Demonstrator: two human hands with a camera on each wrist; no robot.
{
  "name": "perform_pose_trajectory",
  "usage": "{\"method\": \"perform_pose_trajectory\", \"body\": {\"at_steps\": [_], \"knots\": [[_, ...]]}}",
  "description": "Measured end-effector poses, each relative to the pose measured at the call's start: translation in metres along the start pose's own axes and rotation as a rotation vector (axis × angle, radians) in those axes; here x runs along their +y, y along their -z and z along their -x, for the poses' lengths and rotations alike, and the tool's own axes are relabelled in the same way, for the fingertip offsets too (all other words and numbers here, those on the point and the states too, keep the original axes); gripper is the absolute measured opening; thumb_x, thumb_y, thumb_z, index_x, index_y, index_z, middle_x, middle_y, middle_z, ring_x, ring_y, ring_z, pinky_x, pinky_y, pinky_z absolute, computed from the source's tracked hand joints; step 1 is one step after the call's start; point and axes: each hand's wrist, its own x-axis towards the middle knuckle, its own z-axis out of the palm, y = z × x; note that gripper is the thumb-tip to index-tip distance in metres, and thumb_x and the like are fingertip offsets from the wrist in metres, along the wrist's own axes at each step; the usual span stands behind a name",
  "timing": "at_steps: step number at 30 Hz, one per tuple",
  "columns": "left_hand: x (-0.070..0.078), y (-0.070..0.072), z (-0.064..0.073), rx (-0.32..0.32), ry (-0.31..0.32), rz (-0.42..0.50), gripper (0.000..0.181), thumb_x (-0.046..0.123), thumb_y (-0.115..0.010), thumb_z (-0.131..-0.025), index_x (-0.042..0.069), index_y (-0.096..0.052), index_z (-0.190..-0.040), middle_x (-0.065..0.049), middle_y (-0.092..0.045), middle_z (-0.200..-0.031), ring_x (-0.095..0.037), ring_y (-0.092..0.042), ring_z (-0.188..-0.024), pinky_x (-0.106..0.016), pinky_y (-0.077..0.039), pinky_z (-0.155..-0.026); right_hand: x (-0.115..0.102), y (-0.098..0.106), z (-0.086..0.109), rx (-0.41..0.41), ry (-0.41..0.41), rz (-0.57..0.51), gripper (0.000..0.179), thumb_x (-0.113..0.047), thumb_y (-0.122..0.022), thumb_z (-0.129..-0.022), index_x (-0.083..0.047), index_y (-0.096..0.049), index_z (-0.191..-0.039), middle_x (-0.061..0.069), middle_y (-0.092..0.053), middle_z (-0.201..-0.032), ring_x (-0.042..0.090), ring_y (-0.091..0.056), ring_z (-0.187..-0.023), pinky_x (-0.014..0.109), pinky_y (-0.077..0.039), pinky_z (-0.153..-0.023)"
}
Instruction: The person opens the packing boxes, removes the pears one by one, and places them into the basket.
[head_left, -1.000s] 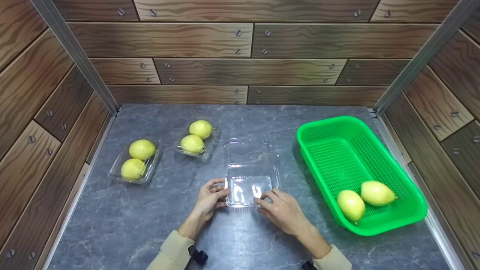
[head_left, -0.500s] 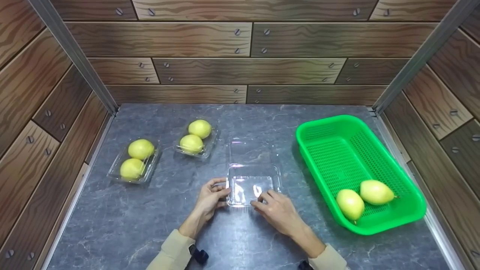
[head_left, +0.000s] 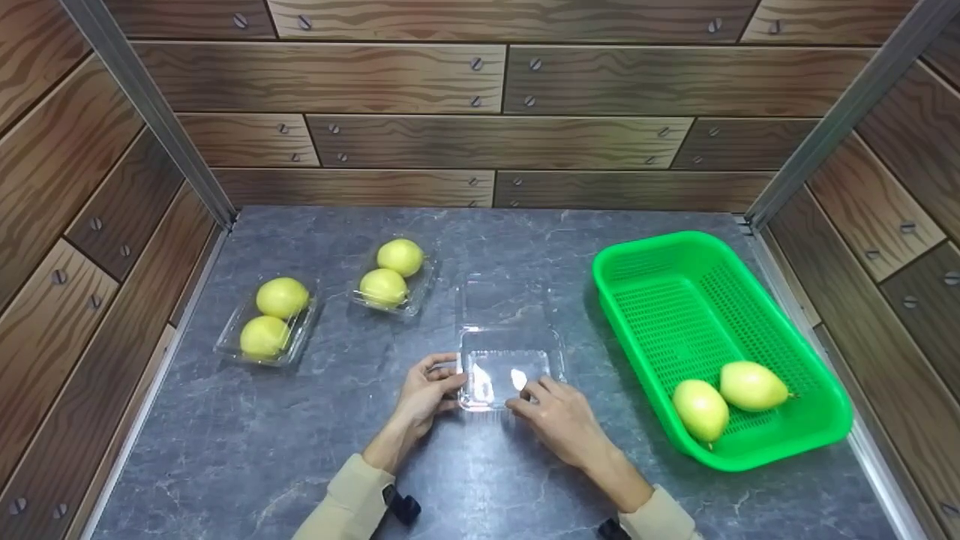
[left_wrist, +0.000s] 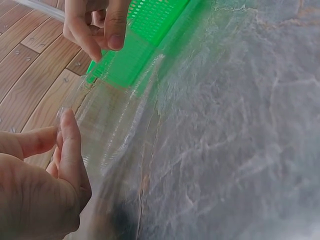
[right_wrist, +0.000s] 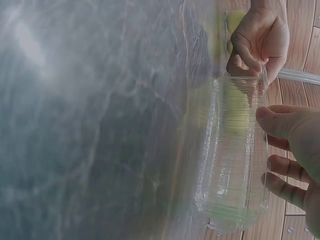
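Observation:
A clear plastic clamshell container (head_left: pixel 506 375) sits on the table in front of me, its lid (head_left: pixel 504 300) folded back away from me. My left hand (head_left: pixel 425 394) holds the container's left rim between thumb and fingers, as the left wrist view also shows. At the front rim, towards the right, my right hand (head_left: pixel 559 420) pinches the edge; in the right wrist view its thumb (right_wrist: pixel 270 117) lies on the near side of the rim and the other fingers are beyond it. No fruit lies in this container.
A green plastic basket (head_left: pixel 637 352) on the right holds two yellow pear-shaped fruits (head_left: pixel 701 410) at its near end. To the left stand two more clear containers, each with two yellow fruits (head_left: pixel 264 337) (head_left: pixel 383 288). Wood-patterned walls (head_left: pixel 405 79) enclose the grey marbled table (head_left: pixel 337 435).
The container has shifted slightly to the right, with the left hand moving along with it. My right hand's fingertips have slid a little left along the front rim and then back slightly.

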Motion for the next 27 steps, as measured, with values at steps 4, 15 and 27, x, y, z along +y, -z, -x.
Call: {"method": "perform_pose_trajectory", "body": {"at_steps": [4, 15, 27], "knots": [[0.002, -0.003, -0.004, 0.009, 0.003, -0.014, 0.053, -0.005, -0.073, -0.091, -0.007, -0.054, -0.140, 0.004, -0.066, -0.084, -0.007, -0.062, -0.061, -0.018, -0.058, -0.050, 0.003, -0.001, -0.001, 0.009, -0.010, 0.005, 0.020, -0.022, -0.087, -0.081, -0.025, -0.081, -0.099, -0.005, -0.071, -0.089, 0.009, -0.056, -0.078, 0.015, -0.048, -0.058], [0.009, -0.012, -0.019, 0.021, -0.017, -0.052, 0.049, -0.005, -0.073, -0.091, -0.006, -0.056, -0.137, 0.003, -0.066, -0.085, -0.007, -0.062, -0.059, -0.019, -0.058, -0.049, 0.013, -0.002, -0.005, 0.007, -0.041, 0.030, 0.025, -0.019, -0.090, -0.077, -0.022, -0.080, -0.099, -0.002, -0.074, -0.093, 0.011, -0.057, -0.077, 0.017, -0.049, -0.059], [0.013, -0.020, -0.034, 0.021, -0.061, -0.068, 0.048, -0.006, -0.074, -0.089, -0.007, -0.057, -0.134, 0.004, -0.065, -0.083, -0.007, -0.064, -0.059, -0.017, -0.055, -0.046, 0.029, -0.005, -0.013, -0.008, -0.072, 0.040, 0.020, -0.019, -0.088, -0.079, -0.022, -0.081, -0.097, -0.003, -0.072, -0.091, 0.012, -0.058, -0.077, 0.019, -0.051, -0.059]]}}
